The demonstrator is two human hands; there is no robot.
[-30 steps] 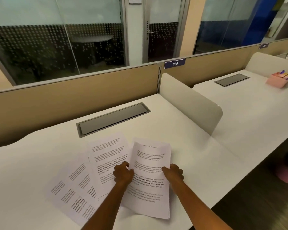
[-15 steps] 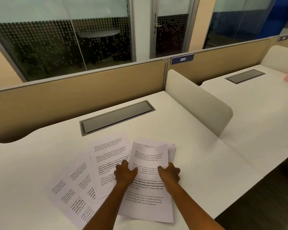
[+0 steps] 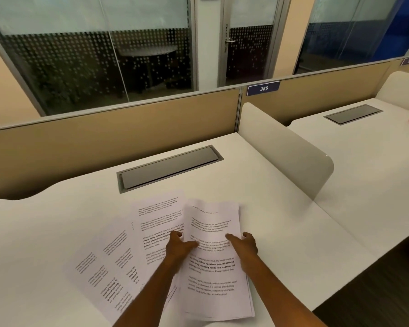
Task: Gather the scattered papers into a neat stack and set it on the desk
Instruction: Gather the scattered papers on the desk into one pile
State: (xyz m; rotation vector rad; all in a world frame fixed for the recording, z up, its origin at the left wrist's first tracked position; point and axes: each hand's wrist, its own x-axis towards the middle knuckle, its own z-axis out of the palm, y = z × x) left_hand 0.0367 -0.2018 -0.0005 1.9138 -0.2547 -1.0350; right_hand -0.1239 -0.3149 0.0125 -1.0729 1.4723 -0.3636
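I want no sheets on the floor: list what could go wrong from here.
1. The gathered pile overhangs the desk's near edge; a push might tip it off.
2. The left hand and right hand only press flat, so sheets could skew.
3. The fanned sheets on the left lie uncollected.

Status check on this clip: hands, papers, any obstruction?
Left hand and right hand flat on right-hand pile. Fanned sheets at left, ungathered. Desk unobstructed.
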